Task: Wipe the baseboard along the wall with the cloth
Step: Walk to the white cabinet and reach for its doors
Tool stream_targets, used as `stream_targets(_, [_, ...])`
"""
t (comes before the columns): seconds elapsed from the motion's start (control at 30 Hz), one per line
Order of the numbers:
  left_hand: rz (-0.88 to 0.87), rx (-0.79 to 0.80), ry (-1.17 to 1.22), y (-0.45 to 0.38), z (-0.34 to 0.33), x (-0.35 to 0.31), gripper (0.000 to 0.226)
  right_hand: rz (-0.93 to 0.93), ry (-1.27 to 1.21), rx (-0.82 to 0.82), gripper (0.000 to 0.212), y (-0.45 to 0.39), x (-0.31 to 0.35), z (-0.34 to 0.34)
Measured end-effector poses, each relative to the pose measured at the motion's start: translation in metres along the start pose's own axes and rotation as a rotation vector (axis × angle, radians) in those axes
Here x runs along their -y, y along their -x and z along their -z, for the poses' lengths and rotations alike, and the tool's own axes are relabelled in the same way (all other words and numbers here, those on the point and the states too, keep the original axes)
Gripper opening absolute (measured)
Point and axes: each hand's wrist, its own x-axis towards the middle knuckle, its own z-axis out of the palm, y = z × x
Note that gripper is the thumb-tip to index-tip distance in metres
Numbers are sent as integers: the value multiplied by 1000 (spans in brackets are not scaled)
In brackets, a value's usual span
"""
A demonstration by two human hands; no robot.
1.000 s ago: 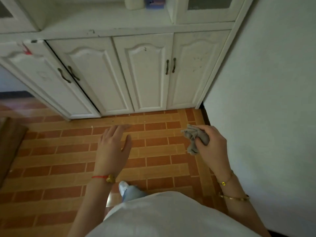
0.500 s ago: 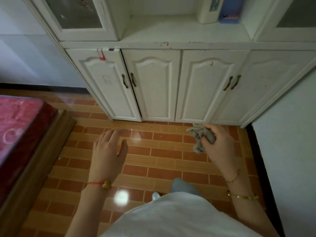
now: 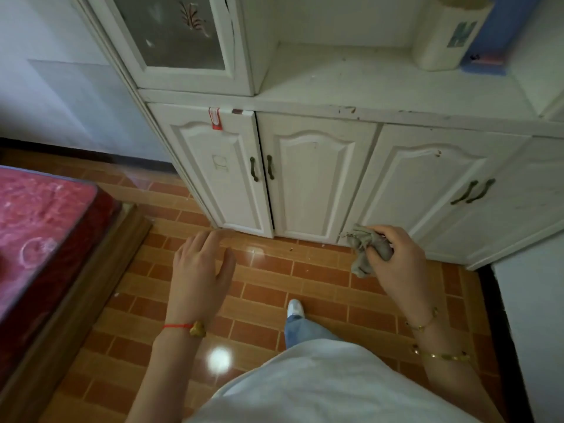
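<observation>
— While the right hand (image 3: 399, 267) hangs out in front of the white cabinet (image 3: 314, 178), what has it got hold of?

— A crumpled grey cloth (image 3: 366, 250). The fingers are curled tight round it, and a bunch of the fabric sticks out to the left of the knuckles, over the floor (image 3: 320, 276) just at the foot of the cabinet doors.

— And the left hand (image 3: 200, 270)?

— Spread flat, palm down, fingers loosely apart, nothing in it. It hovers above the brick-pattern tiles, well apart from the cloth, its fingertips pointing at the cabinet's lower left corner.

— Where is the baseboard?

— A dark baseboard (image 3: 91, 151) runs along the bottom of the pale wall (image 3: 61, 96) at the upper left, behind the red mattress (image 3: 39, 215) on its wooden frame. Another dark strip (image 3: 491, 303) shows at the foot of the wall on the right, beside the cabinet's right end. The cloth touches neither of them.

— Anything else?

— A red string bracelet (image 3: 178, 326) with a gold charm on the left wrist, thin gold bracelets on the right. Below, a white top, a blue jean leg and a white shoe (image 3: 295, 308) on the tiles between the two arms. On the cabinet's open shelf stand a cream container (image 3: 445, 35) and a blue object just beside it.
</observation>
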Motion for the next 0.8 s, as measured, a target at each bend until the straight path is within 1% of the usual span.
stream_targets(0.23, [-39,-56,13,-125,-8,-8,33,57,-47,-41,30,-120,3,-23])
stream_targets(0.33, [-62,-52,16,-168,-17,-13,32,78,-49,-46,29,-161,5,-26])
stream_targets(0.43, [-89,-43,16,-203,-28,-18,32,80,-55,-72,30,-192,6,-28])
stream_targets(0.6, [-130,-28,35,-258,-47,-23,32,16,-94,-109,32,-232,-1,-33])
stream_targets(0.8, [-208,10,60,-331,-69,-26,33,-3,-96,-169,34,-285,-2,-45])
